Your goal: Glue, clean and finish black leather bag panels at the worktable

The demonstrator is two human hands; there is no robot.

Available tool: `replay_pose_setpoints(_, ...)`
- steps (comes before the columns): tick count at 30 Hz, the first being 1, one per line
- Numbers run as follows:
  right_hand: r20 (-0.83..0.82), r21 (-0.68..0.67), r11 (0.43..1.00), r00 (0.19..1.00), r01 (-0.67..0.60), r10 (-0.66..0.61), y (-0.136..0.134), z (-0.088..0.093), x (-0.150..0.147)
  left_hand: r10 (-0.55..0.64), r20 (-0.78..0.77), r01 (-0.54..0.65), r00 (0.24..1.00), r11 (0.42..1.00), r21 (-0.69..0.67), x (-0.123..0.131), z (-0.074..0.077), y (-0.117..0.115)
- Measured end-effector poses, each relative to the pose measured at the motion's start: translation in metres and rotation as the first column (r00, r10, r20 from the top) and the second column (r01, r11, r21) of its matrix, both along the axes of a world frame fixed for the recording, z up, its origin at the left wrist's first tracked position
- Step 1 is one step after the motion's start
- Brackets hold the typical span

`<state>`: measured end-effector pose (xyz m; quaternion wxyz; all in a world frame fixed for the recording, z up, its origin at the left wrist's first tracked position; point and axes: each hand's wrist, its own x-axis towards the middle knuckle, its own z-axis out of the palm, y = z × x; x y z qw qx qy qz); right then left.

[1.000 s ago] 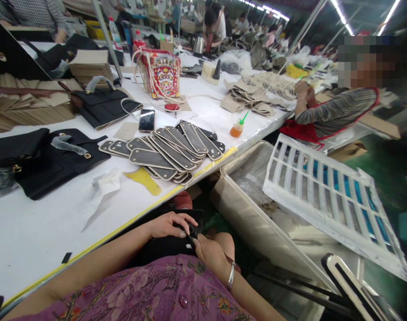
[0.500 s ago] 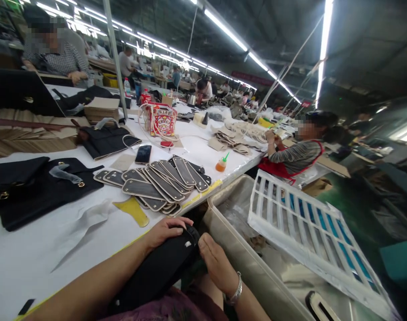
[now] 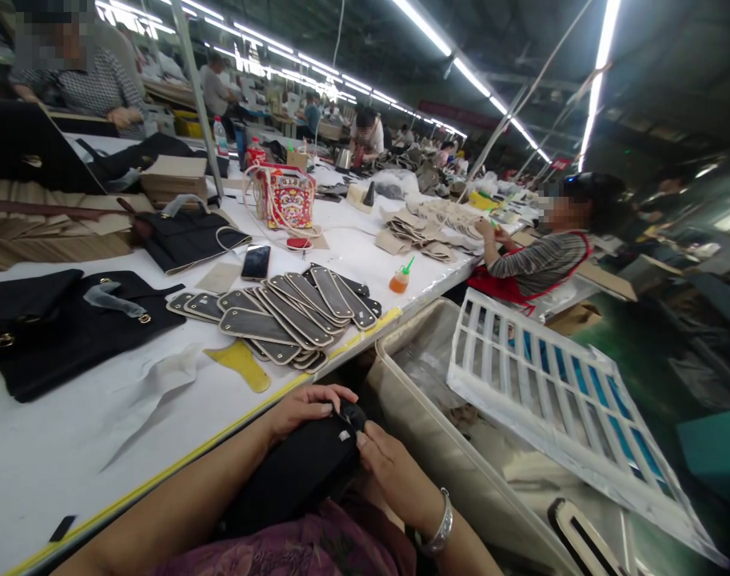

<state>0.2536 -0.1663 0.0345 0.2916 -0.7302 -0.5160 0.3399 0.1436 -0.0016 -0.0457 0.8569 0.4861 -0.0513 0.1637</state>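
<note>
A black bag piece [image 3: 286, 472] with a small white tag near its end rests on my lap, partly hidden by my arms. My left hand [image 3: 308, 410] is closed over its far edge, thumb on the near side and fingers over the top. On the right side of the same end, my right hand [image 3: 394, 472] pinches the edge, with its fingertips partly hidden. Beyond my hands, a pile of dark flat strips [image 3: 293, 316] with pale edges and metal studs lies on the white table [image 3: 178, 448]. A yellow piece [image 3: 241, 364] lies beside the pile.
To my right stands a large plastic bin [image 3: 454, 440] with a white slatted rack [image 3: 556, 400] across it. Black bags [image 3: 101, 344], a phone [image 3: 257, 262], a small glue bottle [image 3: 401, 276] and a red box [image 3: 286, 196] are on the table. A co-worker [image 3: 538, 256] sits at the right.
My right hand has come in against the end of the black bag piece, closer to my left hand. That end is bent a little more. The view has shifted slightly.
</note>
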Motion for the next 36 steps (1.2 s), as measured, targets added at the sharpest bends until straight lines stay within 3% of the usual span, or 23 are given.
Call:
replay_pose_setpoints(5, 0.129, -0.047, 0.999, 0.991, 0.022, -0.016, 0.005, 0.001, -0.005, 0.005, 0.007, -0.005, 1.000, 1.000, 0.012, -0.002, 0.003, -0.001)
replay_pose_setpoints(11, 0.398, -0.075, 0.988, 0.913, 0.133, -0.093, 0.005, -0.009, -0.015, 0.009, 0.017, -0.010, 1.000, 1.000, 0.018, -0.006, 0.002, -0.004)
replay_pose_setpoints(19, 0.240, 0.028, 0.995, 0.966, 0.091, -0.095, -0.006, -0.020, -0.016, -0.066, 0.053, 0.071, 0.996, 0.992, -0.101, -0.007, 0.000, 0.007)
replay_pose_setpoints(25, 0.217, 0.017, 0.997, 0.973, 0.079, -0.081, -0.002, -0.012, -0.019, -0.106, 0.099, 0.124, 0.989, 0.973, -0.197, -0.009, -0.003, 0.010)
replay_pose_setpoints(36, 0.259, -0.061, 0.970, 0.942, 0.237, -0.214, 0.015, -0.007, -0.026, -0.109, 0.075, 0.116, 0.991, 0.989, -0.094, -0.012, 0.004, 0.007)
